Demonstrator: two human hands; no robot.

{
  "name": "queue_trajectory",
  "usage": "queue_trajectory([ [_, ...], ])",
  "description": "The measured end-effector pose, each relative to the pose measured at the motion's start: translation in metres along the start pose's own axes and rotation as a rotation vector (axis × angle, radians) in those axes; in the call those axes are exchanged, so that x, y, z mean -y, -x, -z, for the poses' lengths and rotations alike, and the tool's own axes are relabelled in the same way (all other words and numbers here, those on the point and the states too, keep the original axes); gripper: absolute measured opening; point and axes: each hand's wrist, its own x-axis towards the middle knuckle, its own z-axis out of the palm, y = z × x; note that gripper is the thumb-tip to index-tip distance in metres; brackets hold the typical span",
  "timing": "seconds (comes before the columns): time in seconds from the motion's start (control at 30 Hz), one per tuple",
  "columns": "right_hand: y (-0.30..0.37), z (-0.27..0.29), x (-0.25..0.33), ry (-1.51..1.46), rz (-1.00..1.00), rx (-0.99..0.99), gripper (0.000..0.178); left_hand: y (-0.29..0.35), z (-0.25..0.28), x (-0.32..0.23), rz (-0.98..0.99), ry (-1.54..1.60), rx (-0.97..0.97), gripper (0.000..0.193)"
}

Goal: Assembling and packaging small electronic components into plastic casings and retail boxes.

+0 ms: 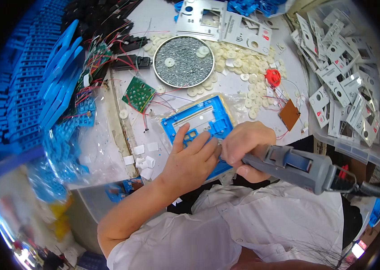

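Observation:
A grey electric screwdriver point(289, 167) is gripped in my right hand point(249, 146), its front end pointing left at a blue plastic casing point(220, 101). The tip is mostly hidden between my hands. My left hand point(190, 159) lies over the casing's lower left part, little finger spread away from the others; its thumb is hidden. The casing rests on clear plastic wrap, with a pale panel showing in its window. Just beyond it stands a round tray point(155, 67) full of small metal screws, with a few white discs on top.
A green circuit board point(138, 94) with wires lies left of the casing. White plastic discs point(257, 85) spread behind and right, near a red round part point(272, 77) and a brown board point(289, 114). Blue casings pile up at left; a clear bin point(318, 137) of printed panels stands right.

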Motion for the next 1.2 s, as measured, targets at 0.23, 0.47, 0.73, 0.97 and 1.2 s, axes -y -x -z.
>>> queue_trajectory([
  [0.23, -0.002, -0.003, -0.004, -0.025, 0.038, 0.061, 0.014, 0.002, 0.000, 0.001, -0.013, 0.017, -0.051, 0.018],
  [0.47, -0.003, -0.003, -0.006, -0.043, 0.036, 0.095, 0.013, 0.008, -0.004, 0.002, 0.008, 0.001, -0.026, 0.018],
  [0.73, -0.003, -0.001, -0.005, -0.078, 0.006, 0.070, 0.014, -0.003, 0.011, 0.017, -0.148, -0.002, 0.144, 0.023],
  [0.97, -0.005, 0.000, -0.008, -0.037, 0.025, 0.087, 0.016, -0.006, 0.016, 0.022, -0.222, -0.006, 0.262, 0.028],
  [1.2, -0.003, -0.003, -0.007, -0.036, 0.028, 0.070, 0.015, -0.002, 0.013, 0.024, -0.206, 0.001, 0.210, 0.028],
])
